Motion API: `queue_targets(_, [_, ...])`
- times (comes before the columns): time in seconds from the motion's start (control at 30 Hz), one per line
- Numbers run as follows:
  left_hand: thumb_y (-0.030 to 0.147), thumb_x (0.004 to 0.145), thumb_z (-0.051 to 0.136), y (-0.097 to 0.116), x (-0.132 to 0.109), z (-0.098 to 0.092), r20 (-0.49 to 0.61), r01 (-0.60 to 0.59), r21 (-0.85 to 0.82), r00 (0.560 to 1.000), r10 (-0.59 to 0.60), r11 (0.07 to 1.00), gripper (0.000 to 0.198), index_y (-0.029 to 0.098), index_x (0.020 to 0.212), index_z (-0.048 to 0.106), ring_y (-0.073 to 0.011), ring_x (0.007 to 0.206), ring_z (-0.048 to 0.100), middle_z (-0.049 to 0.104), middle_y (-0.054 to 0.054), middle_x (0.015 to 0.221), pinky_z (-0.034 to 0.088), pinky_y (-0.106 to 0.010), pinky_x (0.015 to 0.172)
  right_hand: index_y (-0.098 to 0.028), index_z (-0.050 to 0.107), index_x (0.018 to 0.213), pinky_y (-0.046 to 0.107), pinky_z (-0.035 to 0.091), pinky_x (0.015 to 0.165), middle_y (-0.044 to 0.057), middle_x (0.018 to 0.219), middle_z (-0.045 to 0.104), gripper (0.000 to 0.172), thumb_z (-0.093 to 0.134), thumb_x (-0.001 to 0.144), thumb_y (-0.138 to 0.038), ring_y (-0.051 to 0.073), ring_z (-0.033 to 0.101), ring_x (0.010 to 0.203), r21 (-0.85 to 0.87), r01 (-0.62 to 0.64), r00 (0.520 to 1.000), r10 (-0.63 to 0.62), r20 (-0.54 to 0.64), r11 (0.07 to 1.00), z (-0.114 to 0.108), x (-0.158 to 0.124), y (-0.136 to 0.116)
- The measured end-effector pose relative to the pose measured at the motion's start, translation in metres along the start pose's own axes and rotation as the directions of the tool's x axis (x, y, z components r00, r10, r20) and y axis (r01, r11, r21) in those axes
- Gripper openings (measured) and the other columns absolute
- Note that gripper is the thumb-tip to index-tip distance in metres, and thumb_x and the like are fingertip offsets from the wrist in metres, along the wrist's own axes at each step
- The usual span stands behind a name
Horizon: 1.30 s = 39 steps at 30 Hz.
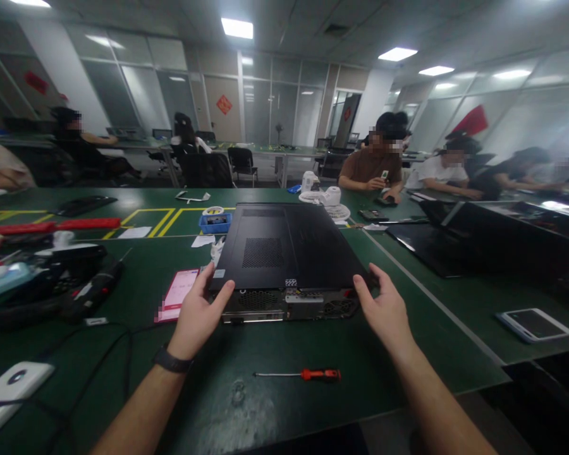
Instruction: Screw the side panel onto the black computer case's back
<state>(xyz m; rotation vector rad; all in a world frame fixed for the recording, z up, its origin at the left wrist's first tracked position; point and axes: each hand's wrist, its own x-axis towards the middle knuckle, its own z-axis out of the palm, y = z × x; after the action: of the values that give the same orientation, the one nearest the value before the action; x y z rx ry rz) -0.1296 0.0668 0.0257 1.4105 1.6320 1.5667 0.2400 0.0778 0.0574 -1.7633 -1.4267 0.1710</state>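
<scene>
A flat black desktop computer case (pixel 313 246) lies on the green table, its rear panel with ports and vents facing me. My left hand (pixel 201 309) grips its near left corner, thumb over the top edge and fingers along the side. At the near right corner, my right hand (pixel 382 303) holds the case the same way; some fingertips of both hands are hidden behind it. An orange-and-black screwdriver (pixel 320 375) rests on the table between my forearms, its shaft pointing left.
Left of the case are a blue parts tray (pixel 215 224), a pink-and-red card (pixel 180 294), dark cables and a black power tool (pixel 92 291). White fans (pixel 332 205) stand behind it. To the right are a tablet-like device (pixel 535 325) and a large black panel (pixel 427 246). Co-workers sit beyond.
</scene>
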Motion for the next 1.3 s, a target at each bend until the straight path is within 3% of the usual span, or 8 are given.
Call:
queue_targets(0.1, [0.053,0.083,0.078,0.002,0.002,-0.002,0.048,0.003,0.015,0.999,-0.004,1.000,0.077,0.018,0.148,0.055,-0.0294,0.136,0.060,0.062,-0.014,0.147,0.046,-0.046,0.119,-0.010,0.057,0.143,0.051,0.045,0.116,0.021,0.145,0.061,0.074,0.048,0.095,-0.067,0.033,0.058,0.135,-0.066,0.246,0.962,-0.252,-0.105,0.967,0.003,-0.004,-0.014])
queue_targets(0.23, [0.052,0.076,0.085,0.002,0.004,-0.002,0.087,0.034,0.018,0.996,-0.036,0.999,0.091,0.020,0.153,0.050,-0.0295,0.135,0.061,0.061,-0.013,0.150,0.046,-0.047,0.119,-0.007,0.054,0.145,0.051,0.041,0.120,0.022,0.149,0.058,0.068,0.046,0.102,-0.059,0.033,0.052,0.143,-0.189,0.475,0.870,-0.490,-0.045,0.860,0.017,-0.009,-0.033])
queue_targets(0.57, [0.050,0.081,0.082,0.005,0.005,-0.002,0.092,0.040,0.101,0.994,-0.050,0.994,0.087,0.019,0.155,0.047,-0.0281,0.138,0.059,0.059,-0.012,0.152,0.045,-0.044,0.120,-0.011,0.064,0.138,0.052,0.044,0.113,0.018,0.144,0.064,0.055,0.039,0.107,-0.048,0.034,0.057,0.137,-0.390,0.562,0.821,-0.548,0.160,0.729,0.034,-0.008,-0.044])
queue_targets(0.7, [0.050,0.080,0.082,0.008,0.006,-0.003,0.089,0.034,0.136,0.995,-0.047,0.990,0.087,0.018,0.154,0.049,-0.0276,0.139,0.058,0.059,-0.013,0.152,0.045,-0.043,0.120,-0.009,0.060,0.142,0.054,0.037,0.121,0.021,0.152,0.056,0.064,0.044,0.102,-0.057,0.035,0.050,0.145,-0.392,0.535,0.843,-0.502,0.193,0.748,0.026,-0.009,-0.039])
queue_targets(0.83, [0.051,0.081,0.081,0.006,0.008,-0.004,0.127,0.046,0.127,0.990,-0.062,0.991,0.089,0.018,0.156,0.046,-0.0267,0.138,0.059,0.060,-0.012,0.151,0.046,-0.043,0.119,-0.001,0.052,0.148,0.057,0.033,0.123,0.028,0.158,0.046,0.094,0.060,0.086,-0.072,0.043,0.042,0.150,-0.395,0.322,0.947,-0.301,0.116,0.861,0.011,0.001,-0.034])
queue_targets(0.9, [0.052,0.082,0.080,0.006,0.008,-0.005,0.137,0.046,0.137,0.988,-0.065,0.990,0.088,0.019,0.156,0.045,-0.0272,0.139,0.058,0.059,-0.012,0.152,0.045,-0.044,0.120,0.000,0.042,0.155,0.054,0.045,0.115,0.028,0.151,0.054,0.107,0.062,0.081,-0.074,0.041,0.055,0.138,-0.320,0.138,0.982,-0.087,0.169,0.937,0.001,0.009,-0.031])
queue_targets(1.0, [0.050,0.083,0.080,0.009,0.008,-0.006,0.136,0.045,0.154,0.988,-0.066,0.987,0.087,0.018,0.156,0.046,-0.0278,0.140,0.057,0.058,-0.013,0.153,0.046,-0.043,0.119,-0.009,0.040,0.158,0.050,0.057,0.095,0.018,0.114,0.077,0.107,0.063,0.078,-0.076,0.036,0.074,0.105,-0.282,-0.097,0.942,0.179,0.284,0.955,-0.012,0.018,-0.030])
queue_targets(1.3, [0.048,0.079,0.083,0.013,0.007,-0.003,0.098,0.023,0.115,0.995,-0.035,0.993,0.078,0.017,0.146,0.056,-0.0289,0.130,0.065,0.067,-0.014,0.142,0.052,-0.045,0.113,-0.012,0.060,0.145,0.049,0.059,0.086,0.013,0.091,0.079,0.101,0.074,0.067,-0.075,0.036,0.075,0.090,-0.264,-0.116,0.966,0.171,0.194,0.957,-0.010,0.022,-0.022])
